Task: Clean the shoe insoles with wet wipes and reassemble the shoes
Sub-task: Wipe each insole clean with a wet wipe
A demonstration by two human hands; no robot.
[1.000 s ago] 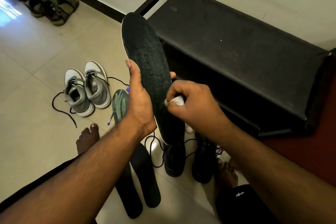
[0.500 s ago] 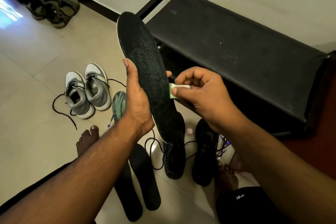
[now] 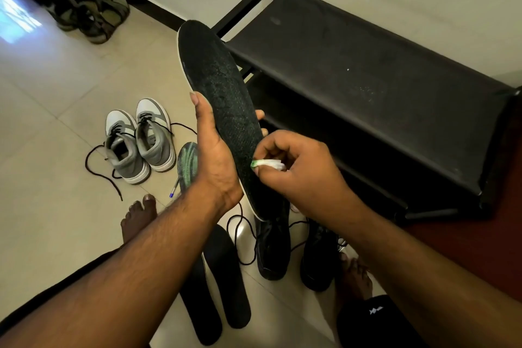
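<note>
My left hand (image 3: 216, 155) grips the black insole (image 3: 223, 110) at mid-length: thumb along its near edge, fingertips curled round the far edge. The insole is held off the floor, its rounded end pointing to 11 o'clock and its lower end to 5 o'clock, black top face toward me.

My right hand (image 3: 299, 169) pinches a folded white wet wipe (image 3: 268, 163), fingers curled round it. The wipe's green-tinted end touches the insole's right edge, just below my left fingertips.

On the tiled floor (image 3: 56, 110):
- Two black insoles (image 3: 223, 285) lie side by side at 6 o'clock, between my forearms.
- Two black shoes (image 3: 293, 251) stand at 5 o'clock, below the held insole, laces loose.
- A pair of grey-and-white sneakers (image 3: 138, 140) stands at 9 o'clock, laces trailing.
- A green-patterned insole (image 3: 187, 162) lies just right of the sneakers, with a pen (image 3: 174, 189) touching its lower end.
- A dark olive pair of sandals (image 3: 90, 15) sits at 10 o'clock, near the wall.

A black shoe rack (image 3: 367, 79) occupies 1 to 3 o'clock, against the wall.
</note>
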